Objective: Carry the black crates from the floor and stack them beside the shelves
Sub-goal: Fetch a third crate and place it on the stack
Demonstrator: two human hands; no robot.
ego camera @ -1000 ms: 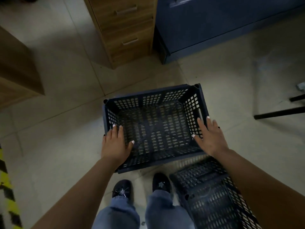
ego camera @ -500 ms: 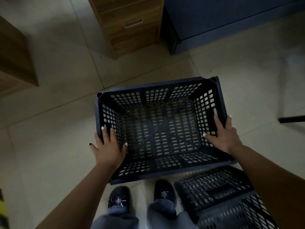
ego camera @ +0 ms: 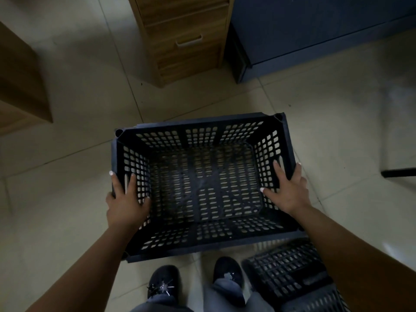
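A black perforated crate [ego camera: 202,185] is held in front of me above the tiled floor, its open top facing up and empty inside. My left hand [ego camera: 125,199] grips its left wall, fingers over the rim. On the right wall my right hand [ego camera: 287,190] holds the same way. A second black crate [ego camera: 290,280] lies on the floor at the lower right, partly hidden by my right forearm.
A wooden drawer cabinet [ego camera: 186,39] stands ahead, with a dark blue cabinet [ego camera: 315,28] to its right. Wooden furniture [ego camera: 20,82] sits at the left. A black bar [ego camera: 398,173] juts in at the right edge. My shoes [ego camera: 164,282] are below the crate.
Both hands closed onto the crate's side walls and lifted it; it now appears larger and closer to me. The view has shifted slightly toward the cabinets.
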